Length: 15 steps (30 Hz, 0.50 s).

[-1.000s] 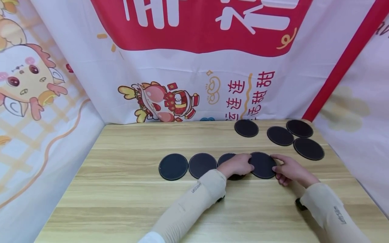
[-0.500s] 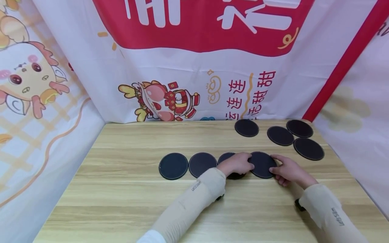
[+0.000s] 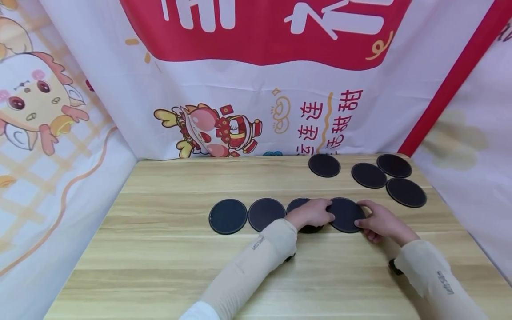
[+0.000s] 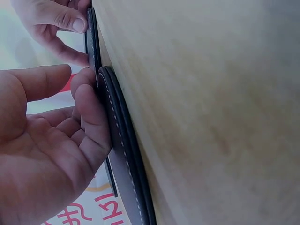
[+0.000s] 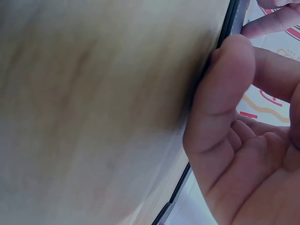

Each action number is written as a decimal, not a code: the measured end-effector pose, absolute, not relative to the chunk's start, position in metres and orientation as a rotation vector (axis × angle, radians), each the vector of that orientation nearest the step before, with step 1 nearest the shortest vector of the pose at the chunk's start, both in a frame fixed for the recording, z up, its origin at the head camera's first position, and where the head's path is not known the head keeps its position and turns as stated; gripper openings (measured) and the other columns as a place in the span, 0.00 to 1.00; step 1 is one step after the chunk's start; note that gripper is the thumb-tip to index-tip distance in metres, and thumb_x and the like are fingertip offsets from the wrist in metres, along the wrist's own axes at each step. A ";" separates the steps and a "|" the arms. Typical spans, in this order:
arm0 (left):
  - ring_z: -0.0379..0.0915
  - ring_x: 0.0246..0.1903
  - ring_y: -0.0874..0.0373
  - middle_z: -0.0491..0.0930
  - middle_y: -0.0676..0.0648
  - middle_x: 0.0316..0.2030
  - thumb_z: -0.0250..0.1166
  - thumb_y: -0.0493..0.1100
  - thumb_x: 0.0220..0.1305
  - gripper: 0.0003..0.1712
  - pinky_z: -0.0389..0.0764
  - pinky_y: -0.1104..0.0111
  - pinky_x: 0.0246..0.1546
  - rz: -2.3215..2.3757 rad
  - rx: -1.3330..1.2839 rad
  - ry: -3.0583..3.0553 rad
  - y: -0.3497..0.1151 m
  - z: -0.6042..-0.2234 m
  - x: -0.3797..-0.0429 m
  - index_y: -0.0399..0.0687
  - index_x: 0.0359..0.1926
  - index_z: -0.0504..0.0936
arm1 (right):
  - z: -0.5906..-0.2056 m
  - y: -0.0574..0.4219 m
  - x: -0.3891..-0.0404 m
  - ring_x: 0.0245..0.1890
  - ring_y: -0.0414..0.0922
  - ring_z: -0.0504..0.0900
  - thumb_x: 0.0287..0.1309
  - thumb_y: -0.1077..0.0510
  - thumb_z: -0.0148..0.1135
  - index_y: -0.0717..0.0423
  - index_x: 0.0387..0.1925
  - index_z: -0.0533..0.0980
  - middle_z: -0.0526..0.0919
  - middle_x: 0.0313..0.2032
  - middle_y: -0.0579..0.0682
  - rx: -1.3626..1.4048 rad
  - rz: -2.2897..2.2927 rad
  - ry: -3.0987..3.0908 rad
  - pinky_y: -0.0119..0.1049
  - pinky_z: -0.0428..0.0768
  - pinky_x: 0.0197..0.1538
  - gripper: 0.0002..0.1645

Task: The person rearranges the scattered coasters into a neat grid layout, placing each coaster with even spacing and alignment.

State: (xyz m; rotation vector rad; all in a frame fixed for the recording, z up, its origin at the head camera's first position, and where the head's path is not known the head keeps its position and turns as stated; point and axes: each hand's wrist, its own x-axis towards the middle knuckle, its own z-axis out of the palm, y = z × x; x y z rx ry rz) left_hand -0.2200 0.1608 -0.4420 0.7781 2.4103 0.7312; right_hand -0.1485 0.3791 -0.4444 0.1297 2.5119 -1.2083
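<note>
Four black round coasters with stitched rims lie side by side in a row on the wooden table. My right hand [image 3: 382,221] pinches the right edge of the rightmost coaster [image 3: 347,215] between thumb and forefinger. Over the neighbouring coaster [image 3: 297,205] lies my left hand [image 3: 314,212], hiding much of it. The left fingertips reach the rightmost coaster's left edge. In the left wrist view, the left thumb [image 4: 49,82] stands clear of the coasters, while bent fingers rest against the nearer coaster [image 4: 125,136]. Further left are a coaster [image 3: 266,215] and the end coaster [image 3: 228,216].
Behind the row, a single coaster [image 3: 324,165] lies near the table's back edge. Three more coasters [image 3: 369,175] sit close together at the back right. Printed cloth [image 3: 224,80] hangs behind and beside the wooden table [image 3: 160,249].
The right thumb has slid slightly inward onto the rightmost coaster's edge. The left hand stays nearly where it was. The head view has tilted a little, shifting the scene upward.
</note>
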 end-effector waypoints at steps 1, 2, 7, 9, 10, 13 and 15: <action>0.71 0.53 0.64 0.73 0.54 0.66 0.59 0.49 0.74 0.30 0.69 0.72 0.58 0.731 0.774 2.410 0.161 -0.442 -0.220 0.51 0.74 0.68 | -0.444 0.379 -0.149 0.16 0.49 0.79 0.64 0.63 0.65 0.67 0.70 0.55 0.78 0.19 0.54 0.131 -1.209 2.509 0.45 0.80 0.20 0.40; 0.71 0.53 0.63 0.73 0.54 0.66 0.59 0.49 0.74 0.30 0.69 0.72 0.57 0.734 0.768 2.408 0.161 -0.441 -0.220 0.51 0.74 0.68 | -0.444 0.379 -0.149 0.16 0.48 0.79 0.64 0.63 0.65 0.67 0.70 0.55 0.78 0.19 0.53 0.128 -1.206 2.511 0.44 0.80 0.20 0.40; 0.74 0.46 0.62 0.76 0.53 0.61 0.59 0.48 0.75 0.30 0.71 0.71 0.52 0.753 0.751 2.397 0.161 -0.440 -0.219 0.50 0.74 0.68 | -0.443 0.378 -0.150 0.16 0.49 0.79 0.64 0.63 0.64 0.68 0.71 0.55 0.77 0.19 0.54 0.126 -1.188 2.528 0.45 0.80 0.20 0.40; 0.74 0.42 0.63 0.78 0.53 0.57 0.59 0.48 0.75 0.31 0.71 0.72 0.50 0.763 0.747 2.386 0.161 -0.439 -0.219 0.49 0.74 0.67 | -0.442 0.378 -0.151 0.16 0.49 0.79 0.64 0.63 0.64 0.68 0.71 0.55 0.77 0.19 0.54 0.131 -1.172 2.535 0.45 0.81 0.20 0.41; 0.76 0.38 0.62 0.80 0.51 0.52 0.59 0.48 0.75 0.31 0.72 0.72 0.47 0.782 0.739 2.362 0.161 -0.439 -0.219 0.49 0.75 0.67 | -0.442 0.378 -0.151 0.16 0.49 0.79 0.64 0.63 0.64 0.68 0.71 0.55 0.77 0.20 0.55 0.129 -1.159 2.539 0.45 0.81 0.20 0.41; 0.76 0.29 0.60 0.83 0.47 0.36 0.59 0.46 0.75 0.32 0.77 0.71 0.38 0.878 0.704 2.256 0.160 -0.437 -0.221 0.47 0.76 0.64 | -0.439 0.378 -0.155 0.16 0.48 0.79 0.66 0.61 0.63 0.69 0.71 0.55 0.77 0.20 0.55 0.120 -1.091 2.567 0.44 0.81 0.20 0.40; 0.76 0.24 0.58 0.81 0.45 0.27 0.59 0.44 0.75 0.33 0.79 0.70 0.31 0.954 0.697 2.171 0.159 -0.436 -0.225 0.44 0.76 0.62 | -0.435 0.377 -0.159 0.16 0.47 0.79 0.67 0.58 0.62 0.70 0.72 0.55 0.77 0.19 0.54 0.109 -1.037 2.596 0.44 0.80 0.21 0.40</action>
